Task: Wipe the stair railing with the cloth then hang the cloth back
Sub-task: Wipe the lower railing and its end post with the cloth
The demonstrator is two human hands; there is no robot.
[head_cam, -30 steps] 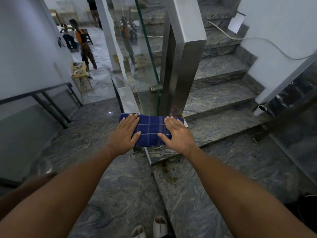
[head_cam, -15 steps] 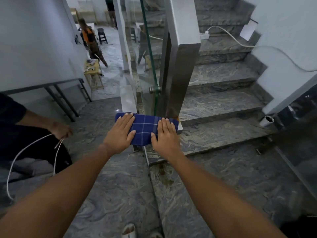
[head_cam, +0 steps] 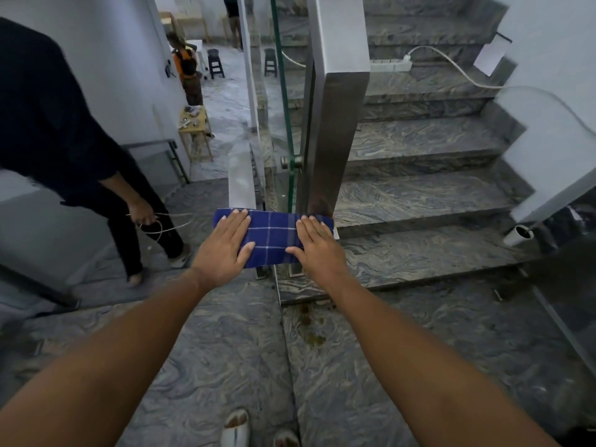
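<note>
A folded blue checked cloth [head_cam: 274, 235] is draped over the end of the flat stainless-steel stair railing [head_cam: 240, 179], beside the square steel post [head_cam: 335, 124]. It is pressed flat by the left hand [head_cam: 222, 250] and the right hand [head_cam: 317, 250], fingers straight, nothing gripped. The cloth is judged soft, light and limp, likely to slide on smooth metal; its two ends are best held down.
</note>
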